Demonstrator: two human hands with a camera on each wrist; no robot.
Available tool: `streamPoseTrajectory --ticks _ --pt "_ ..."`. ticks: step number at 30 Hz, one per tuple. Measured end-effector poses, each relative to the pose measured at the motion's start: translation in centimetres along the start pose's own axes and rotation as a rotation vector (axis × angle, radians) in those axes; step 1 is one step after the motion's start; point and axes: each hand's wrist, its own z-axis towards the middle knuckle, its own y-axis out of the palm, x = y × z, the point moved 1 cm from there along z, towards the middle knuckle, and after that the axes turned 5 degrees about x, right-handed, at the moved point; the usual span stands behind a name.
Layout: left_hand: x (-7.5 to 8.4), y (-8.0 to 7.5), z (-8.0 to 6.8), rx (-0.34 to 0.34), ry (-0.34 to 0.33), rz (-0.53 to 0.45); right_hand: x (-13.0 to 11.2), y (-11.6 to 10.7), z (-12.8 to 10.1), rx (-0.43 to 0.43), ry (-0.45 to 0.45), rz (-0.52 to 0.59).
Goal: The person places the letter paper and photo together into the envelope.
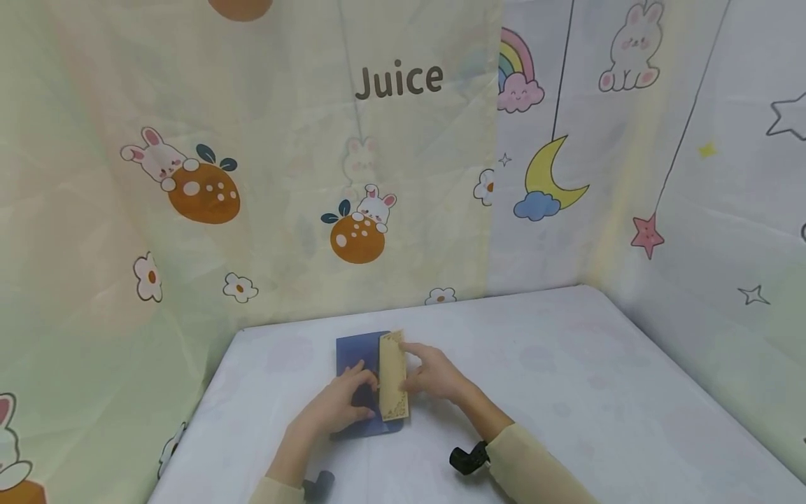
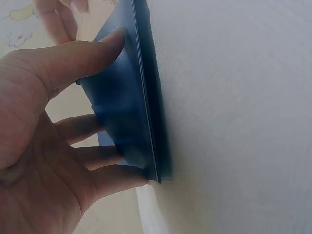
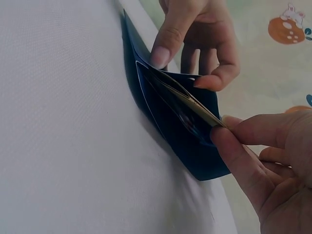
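A dark blue folder (image 1: 355, 348) lies on the table in the head view, with a cream card (image 1: 393, 378) with ornate printed corners along its right side. My left hand (image 1: 343, 400) holds the folder; in the left wrist view its thumb (image 2: 109, 48) presses the blue cover and the other fingers reach under its edge. In the right wrist view, my right hand (image 3: 278, 170) pinches the outer edge of the card between thumb and forefinger. There the folder (image 3: 195, 156) gapes open, and the card's inner part runs between its blue layers, where it is hidden.
The white-covered table (image 1: 541, 392) extends to both sides of the folder. A black wrist camera (image 1: 469, 458) sits by the right sleeve, and a dark one (image 1: 320, 484) by the left. Printed fabric walls (image 1: 283, 175) enclose the table at the back and sides.
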Motion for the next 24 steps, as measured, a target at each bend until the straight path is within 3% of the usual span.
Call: streamPoseTrajectory --ticks 13,24 --pt "0.0 0.1 -0.1 0.007 0.023 -0.007 -0.3 0.7 -0.1 -0.014 0.024 -0.029" --pt "0.1 -0.1 -0.1 0.009 0.004 -0.007 -0.4 1.2 0.5 -0.034 0.037 -0.014"
